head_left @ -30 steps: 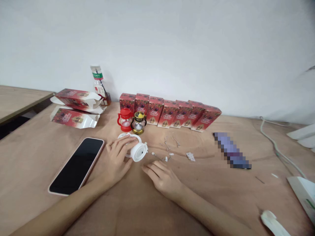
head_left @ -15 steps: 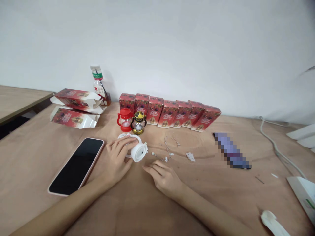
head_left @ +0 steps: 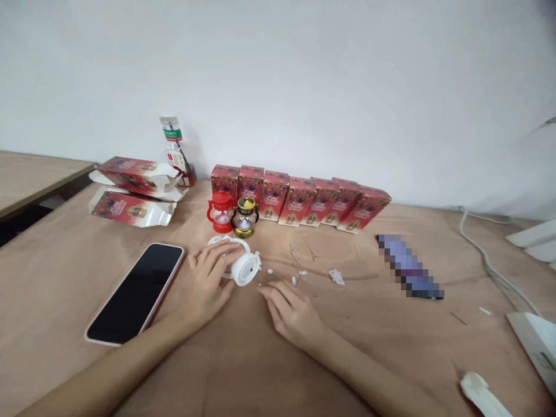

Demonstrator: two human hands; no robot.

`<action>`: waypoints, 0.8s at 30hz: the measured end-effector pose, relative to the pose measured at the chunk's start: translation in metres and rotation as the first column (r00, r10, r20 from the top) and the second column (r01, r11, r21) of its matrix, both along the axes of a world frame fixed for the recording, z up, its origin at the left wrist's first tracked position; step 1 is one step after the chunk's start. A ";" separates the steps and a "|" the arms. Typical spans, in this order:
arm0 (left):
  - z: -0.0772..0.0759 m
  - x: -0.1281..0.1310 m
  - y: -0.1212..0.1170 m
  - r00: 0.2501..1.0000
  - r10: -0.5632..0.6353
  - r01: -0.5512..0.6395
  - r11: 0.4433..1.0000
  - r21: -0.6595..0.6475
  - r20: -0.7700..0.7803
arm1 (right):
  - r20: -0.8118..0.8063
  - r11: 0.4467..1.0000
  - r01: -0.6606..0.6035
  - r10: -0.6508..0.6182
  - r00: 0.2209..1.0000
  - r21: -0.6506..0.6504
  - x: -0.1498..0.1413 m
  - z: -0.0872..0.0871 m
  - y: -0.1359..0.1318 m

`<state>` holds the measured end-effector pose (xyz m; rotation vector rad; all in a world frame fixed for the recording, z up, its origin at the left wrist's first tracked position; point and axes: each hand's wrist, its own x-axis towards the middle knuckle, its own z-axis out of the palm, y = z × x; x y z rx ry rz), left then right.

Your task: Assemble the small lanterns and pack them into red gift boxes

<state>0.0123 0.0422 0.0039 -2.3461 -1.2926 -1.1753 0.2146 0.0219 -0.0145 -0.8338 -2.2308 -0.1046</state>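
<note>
A small white lantern (head_left: 245, 269) lies tipped on its side on the table, its round base facing right and toward me. My left hand (head_left: 209, 282) is closed around its body, fingers over the top. Just right of the base, my right hand (head_left: 290, 307) rests low over the wood with its fingertips pinched together. A tiny pale speck shows at those fingertips, too small to name. Behind the white lantern stand a red lantern (head_left: 221, 213) and a black-and-gold lantern (head_left: 245, 219), both upright. Small wires and white bits (head_left: 294, 280) lie beyond my right hand.
Several red printed boxes (head_left: 274, 197) stand in a row near the wall. Opened boxes (head_left: 130, 207) lie at the left, before a bottle (head_left: 174, 153). A phone (head_left: 136, 294) is left of my left arm. A pixelated dark object (head_left: 408, 266) and a cable (head_left: 482, 255) lie right.
My right hand has shifted slightly right, away from the white lantern, and a tiny pale speck now shows at its fingertips. My left hand and the white lantern have stayed put.
</note>
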 end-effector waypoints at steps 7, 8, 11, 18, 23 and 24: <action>0.001 0.001 0.000 1.000 0.002 -0.002 1.000 -0.007 -0.005 | 0.001 0.972 0.182 -0.184 0.983 -0.149 0.001 -0.001 0.000; 0.001 0.001 0.000 1.000 0.004 -0.004 1.000 -0.005 -0.003 | 0.011 0.968 0.194 -0.195 0.981 -0.160 0.001 -0.002 0.001; 0.000 0.001 0.000 1.000 0.012 -0.012 1.000 -0.005 -0.004 | 0.035 0.954 0.233 -0.231 0.972 -0.190 0.002 -0.004 0.002; 0.000 0.000 0.000 1.000 0.017 -0.017 1.000 -0.007 -0.015 | 0.055 0.926 0.283 -0.278 0.959 -0.251 0.001 -0.005 0.005; 0.001 0.001 0.000 1.000 0.005 -0.005 1.000 0.015 -0.021 | 0.048 0.910 0.302 -0.301 0.953 -0.283 -0.002 -0.005 0.004; 0.001 0.001 0.000 1.000 0.005 -0.004 1.000 0.015 -0.020 | 0.046 0.904 0.307 -0.307 0.950 -0.298 -0.003 -0.005 0.004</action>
